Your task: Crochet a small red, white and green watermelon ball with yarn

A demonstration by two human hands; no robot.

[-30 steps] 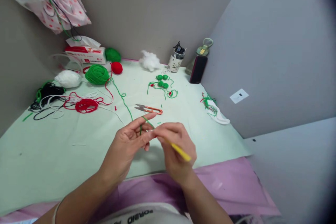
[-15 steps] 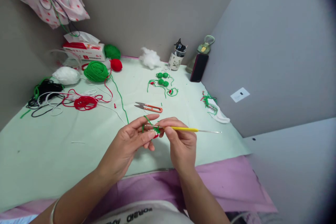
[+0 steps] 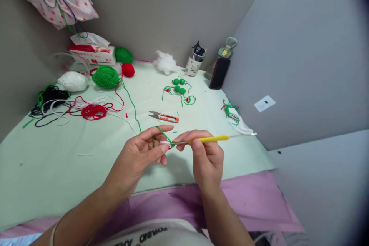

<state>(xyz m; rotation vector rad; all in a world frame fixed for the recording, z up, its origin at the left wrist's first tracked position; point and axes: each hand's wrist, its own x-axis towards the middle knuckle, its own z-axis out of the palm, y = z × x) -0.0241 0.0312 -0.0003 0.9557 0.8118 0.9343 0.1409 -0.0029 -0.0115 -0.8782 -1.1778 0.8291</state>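
Note:
Between thumb and fingers, my left hand (image 3: pixel 141 150) pinches a small crochet piece (image 3: pixel 165 144) in white, red and green. Green yarn (image 3: pixel 163 133) runs taut from its raised index finger to the piece. My right hand (image 3: pixel 206 153) is closed on a crochet hook (image 3: pixel 215 138) with a yellow handle. The hook's left tip is at the crochet piece; its other metal end points right. Just beyond the hands lie orange-handled thread snips (image 3: pixel 164 117). Part of the crochet piece is hidden by my fingers.
Green yarn balls (image 3: pixel 105 77), a red ball (image 3: pixel 128 70), white yarn (image 3: pixel 73 81) and tangled red yarn (image 3: pixel 94 112) lie left. Small green crochet pieces (image 3: pixel 179 89), stuffing (image 3: pixel 165 62), a pen cup (image 3: pixel 195 64), a phone (image 3: pixel 219 73) and a bottle (image 3: pixel 225 50) stand or lie behind.
My right hand has shifted slightly right with the hook, whose right end has risen. The crochet piece has turned in my left fingers, now showing more of its white edge.

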